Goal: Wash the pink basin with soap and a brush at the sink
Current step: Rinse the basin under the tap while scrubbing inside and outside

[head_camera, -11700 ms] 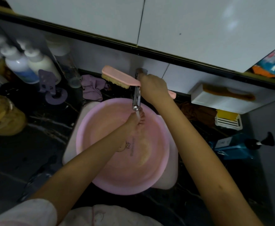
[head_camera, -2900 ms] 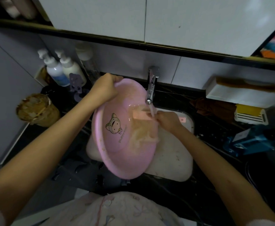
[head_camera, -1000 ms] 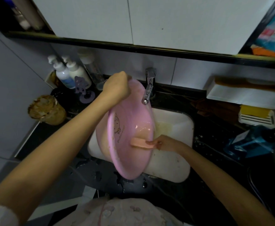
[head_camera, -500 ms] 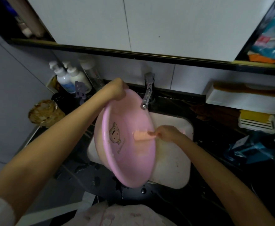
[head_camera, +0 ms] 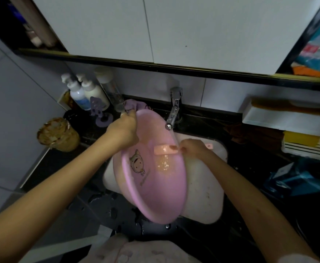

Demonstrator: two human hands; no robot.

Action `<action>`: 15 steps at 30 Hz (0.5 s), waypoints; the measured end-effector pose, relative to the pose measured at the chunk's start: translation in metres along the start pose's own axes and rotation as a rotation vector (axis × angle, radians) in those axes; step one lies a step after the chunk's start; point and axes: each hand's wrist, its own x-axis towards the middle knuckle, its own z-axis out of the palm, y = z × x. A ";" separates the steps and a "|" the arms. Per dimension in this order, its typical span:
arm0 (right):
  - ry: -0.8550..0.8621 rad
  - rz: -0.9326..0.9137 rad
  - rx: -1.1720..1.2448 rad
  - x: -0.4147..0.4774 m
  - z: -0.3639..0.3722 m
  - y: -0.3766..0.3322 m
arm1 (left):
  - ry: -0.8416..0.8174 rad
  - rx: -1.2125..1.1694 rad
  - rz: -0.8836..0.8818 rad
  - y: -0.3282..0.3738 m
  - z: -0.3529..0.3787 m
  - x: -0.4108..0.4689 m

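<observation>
left hand [head_camera: 126, 130] clamped on the far rim of the pink basin [head_camera: 151, 186], tilted over the sink [head_camera: 206, 196]. right hand [head_camera: 195, 149] grips the brush [head_camera: 165, 149] against the inside wall. mid-scrub i'd say; next probably rotate and rinse.

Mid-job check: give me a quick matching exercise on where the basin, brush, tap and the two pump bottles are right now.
Things:
1. pink basin
2. brush
3. tap
4. pump bottles

Places or states:
A. at the back of the counter, far left of the sink
B. tilted over the sink, its upper rim gripped by the left hand
C. on the counter's back edge, spout above the basin's rim
D. held by the right hand, inside the basin

Pairs: 1-B, 2-D, 3-C, 4-A
</observation>
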 end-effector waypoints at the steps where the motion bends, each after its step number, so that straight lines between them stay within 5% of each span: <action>1: 0.096 -0.075 -0.059 -0.003 -0.006 -0.004 | 0.037 -0.013 0.010 -0.002 0.004 -0.002; 6: 0.218 -0.160 -0.068 -0.005 -0.010 -0.007 | -0.010 -0.008 0.143 -0.003 -0.009 0.027; 9: -0.016 0.037 -0.082 -0.007 0.001 0.005 | -0.057 -0.019 0.211 0.001 -0.014 0.051; 12: -0.365 0.270 0.431 -0.012 0.017 0.015 | -0.089 -0.005 0.240 0.006 -0.014 0.064; 15: -0.337 0.279 0.500 -0.018 0.023 0.017 | -0.095 0.024 0.251 0.009 -0.012 0.071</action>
